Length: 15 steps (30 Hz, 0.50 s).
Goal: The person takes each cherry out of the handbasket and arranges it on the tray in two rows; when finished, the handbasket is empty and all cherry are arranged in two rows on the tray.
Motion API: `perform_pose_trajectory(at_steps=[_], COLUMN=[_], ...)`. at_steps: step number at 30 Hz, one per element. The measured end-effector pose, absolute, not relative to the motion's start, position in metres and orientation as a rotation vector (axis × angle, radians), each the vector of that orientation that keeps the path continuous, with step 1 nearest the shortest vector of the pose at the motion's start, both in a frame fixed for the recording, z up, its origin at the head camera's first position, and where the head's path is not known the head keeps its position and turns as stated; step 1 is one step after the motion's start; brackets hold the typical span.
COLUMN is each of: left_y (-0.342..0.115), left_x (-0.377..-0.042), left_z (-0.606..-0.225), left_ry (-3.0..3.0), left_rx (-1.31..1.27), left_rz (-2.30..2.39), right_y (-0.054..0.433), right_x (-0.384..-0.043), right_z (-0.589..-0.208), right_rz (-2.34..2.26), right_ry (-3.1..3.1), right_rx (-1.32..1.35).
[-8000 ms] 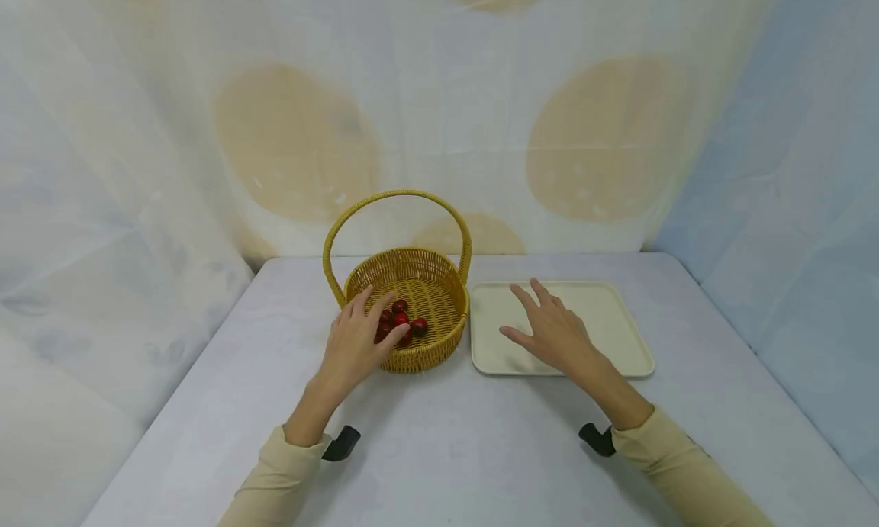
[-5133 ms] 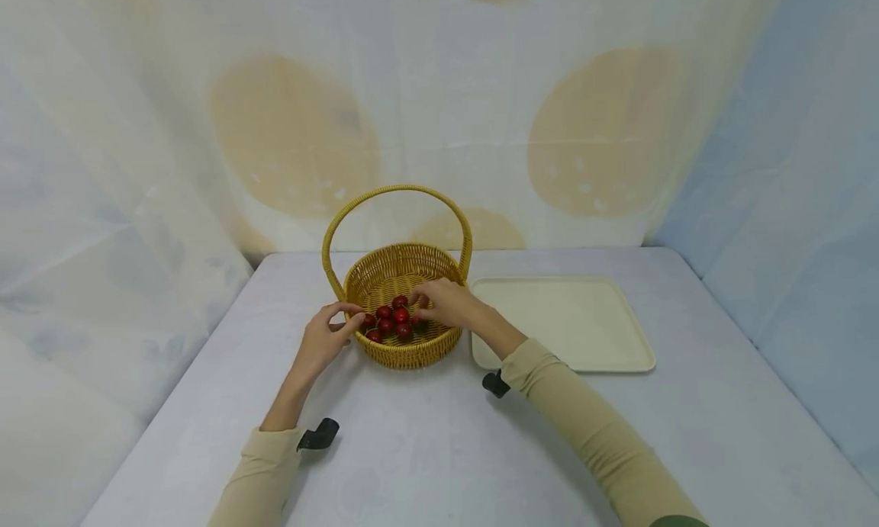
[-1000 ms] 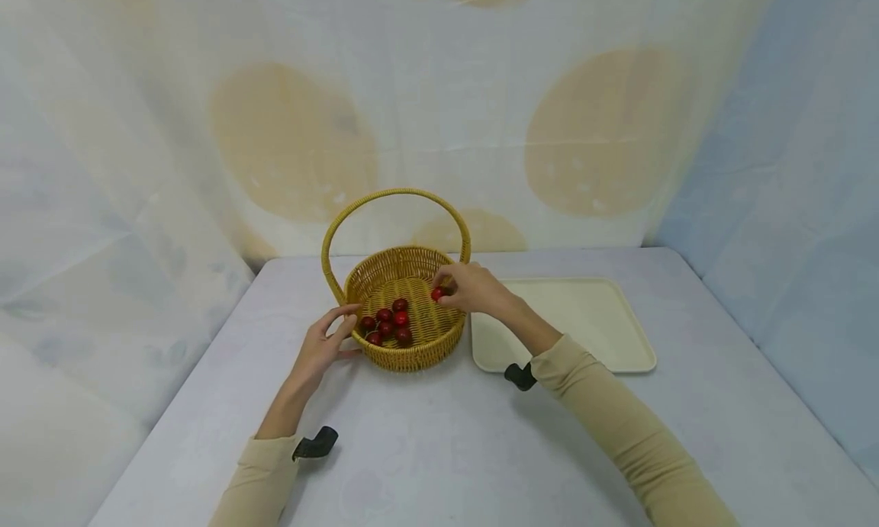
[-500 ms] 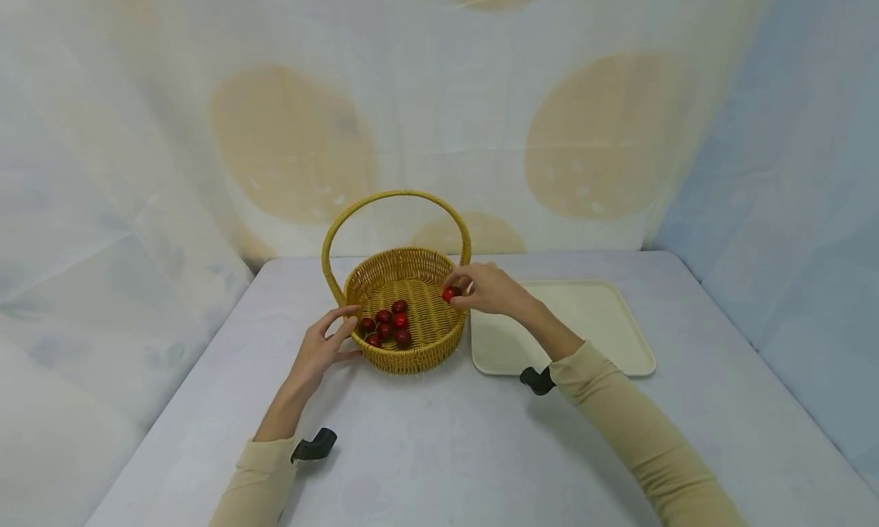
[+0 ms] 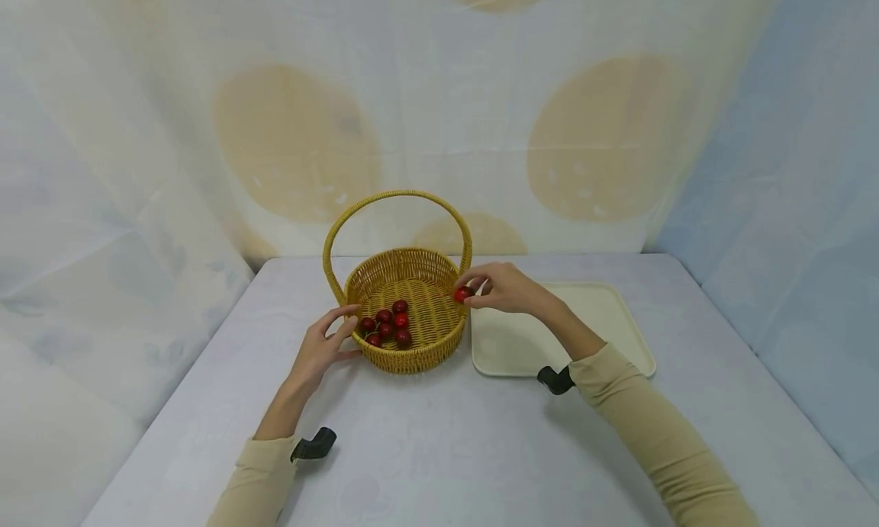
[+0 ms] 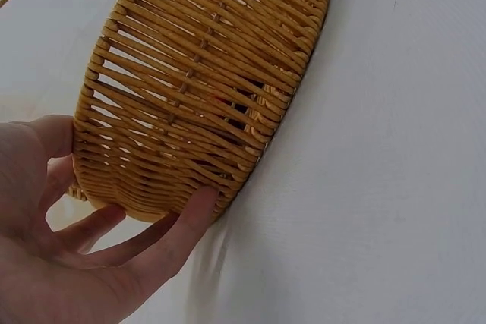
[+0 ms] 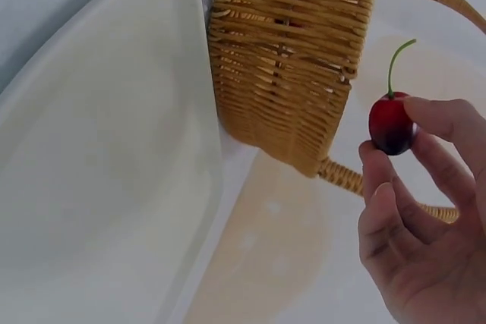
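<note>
In the head view my right hand pinches a dark red cherry over the right rim of the wicker basket. The right wrist view shows this cherry between thumb and fingertips, its green stem pointing up. My left hand holds the basket's left side. In the left wrist view, its fingers curve against the woven wall, and one digit reaches the rim. Several more cherries lie together inside the basket, at its front left.
A cream rectangular tray lies just right of the basket. The basket's tall arched handle rises above its opening. A white-covered table extends in front, and patterned curtains hang behind and at both sides.
Over the last second my right hand has carried the cherry rightward, from inside the basket's opening to its right rim. The left hand stays at the basket. Earlier, this cherry lay among the others.
</note>
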State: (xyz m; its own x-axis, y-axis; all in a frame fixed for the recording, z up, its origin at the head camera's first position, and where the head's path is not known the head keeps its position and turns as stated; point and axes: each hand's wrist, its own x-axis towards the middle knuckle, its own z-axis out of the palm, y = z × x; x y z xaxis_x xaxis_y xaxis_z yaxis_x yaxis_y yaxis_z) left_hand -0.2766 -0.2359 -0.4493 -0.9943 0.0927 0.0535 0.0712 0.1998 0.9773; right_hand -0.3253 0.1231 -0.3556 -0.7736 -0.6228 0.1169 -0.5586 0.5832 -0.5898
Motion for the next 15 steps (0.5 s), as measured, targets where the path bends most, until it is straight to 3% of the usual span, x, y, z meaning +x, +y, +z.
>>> perform_pose_trajectory(at_steps=[15], left_y=[-0.234], left_x=[-0.274], left_z=[-0.446], left_ry=[2.419], left_rx=[0.164], left_rz=[1.966], right_y=[0.159], right_x=[-0.332], right_z=[-0.367], right_rz=[-0.998], right_ry=[2.692], right_rx=[-0.969])
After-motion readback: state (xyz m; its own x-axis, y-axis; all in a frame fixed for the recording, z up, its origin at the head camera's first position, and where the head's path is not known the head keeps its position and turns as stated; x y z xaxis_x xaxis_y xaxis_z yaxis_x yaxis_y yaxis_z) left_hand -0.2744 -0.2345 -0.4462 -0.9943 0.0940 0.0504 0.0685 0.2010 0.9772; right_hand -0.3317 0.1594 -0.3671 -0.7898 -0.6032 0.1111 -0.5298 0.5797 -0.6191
